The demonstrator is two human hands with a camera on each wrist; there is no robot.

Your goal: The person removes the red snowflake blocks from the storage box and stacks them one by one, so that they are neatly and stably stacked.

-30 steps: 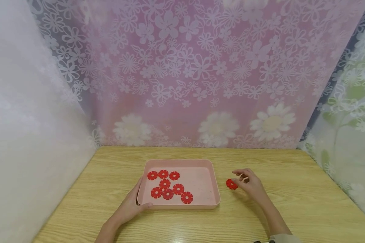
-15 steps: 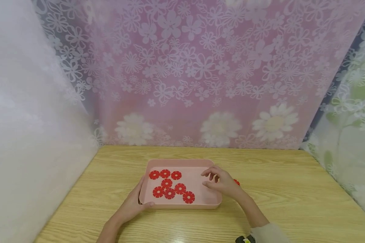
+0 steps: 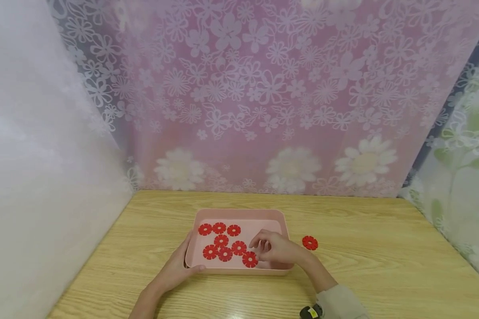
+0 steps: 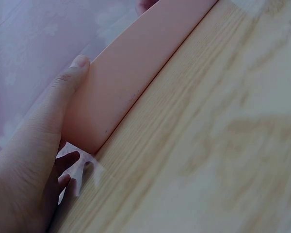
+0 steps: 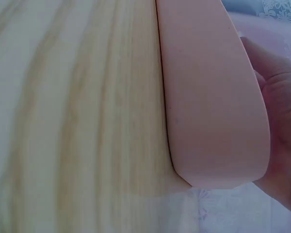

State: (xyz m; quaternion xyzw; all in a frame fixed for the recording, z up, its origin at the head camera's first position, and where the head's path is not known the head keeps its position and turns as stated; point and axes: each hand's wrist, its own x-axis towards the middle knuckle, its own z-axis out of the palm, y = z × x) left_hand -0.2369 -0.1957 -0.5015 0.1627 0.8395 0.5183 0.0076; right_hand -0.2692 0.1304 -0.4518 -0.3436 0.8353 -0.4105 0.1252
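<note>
A shallow pink tray (image 3: pixel 269 226) lies on the table with several red notched plastic discs (image 3: pixel 225 254), flower-like with a centre hole, mostly in its left and middle part. My left hand (image 3: pixel 178 268) grips the tray's front left corner, thumb over the front rim and fingers along the left wall; in the left wrist view the thumb lies against the pink wall (image 4: pixel 121 73). My right hand (image 3: pixel 277 248) reaches over the right wall, its bent fingers just by the front right disc (image 3: pixel 250 259). Whether they touch it is unclear. In the right wrist view the tray wall (image 5: pixel 213 97) hides the fingertips.
One single red disc (image 3: pixel 310 243) lies on the wooden table (image 3: pixel 363 266) to the right of the tray. A pink flowered curtain (image 3: pixel 239 110) hangs behind the table, with a pale sheet (image 3: pixel 64 133) at the left side.
My right hand has left the single disc on the table and moved left over the tray, then down towards the front right disc inside. My left hand keeps its hold on the tray.
</note>
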